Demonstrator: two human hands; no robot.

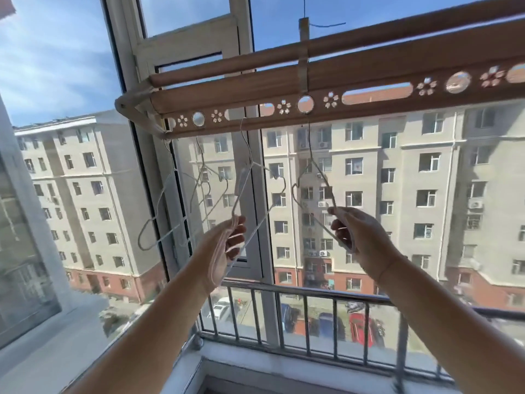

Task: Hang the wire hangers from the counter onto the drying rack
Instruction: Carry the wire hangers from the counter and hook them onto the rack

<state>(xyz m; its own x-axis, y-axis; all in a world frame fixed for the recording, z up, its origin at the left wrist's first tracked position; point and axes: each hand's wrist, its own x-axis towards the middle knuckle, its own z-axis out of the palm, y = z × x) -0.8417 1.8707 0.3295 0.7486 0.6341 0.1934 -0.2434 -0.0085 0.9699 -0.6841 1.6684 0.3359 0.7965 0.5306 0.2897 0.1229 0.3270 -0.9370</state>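
A brown drying rack (312,89) with round and flower-shaped cut-outs runs overhead across the window. Several thin wire hangers hang from its lower bar. My left hand (230,243) grips the lower end of one white hanger (255,177) whose hook reaches up to an oval slot. My right hand (358,237) grips another wire hanger (312,177) whose hook goes up to a round hole in the bar. Two more hangers (176,206) hang free at the rack's left end. The counter is not visible.
A metal railing (306,294) crosses the window below my hands. A white window frame (255,265) stands upright behind the hangers. A pale sill (71,331) lies at lower left. Apartment buildings and parked cars show outside.
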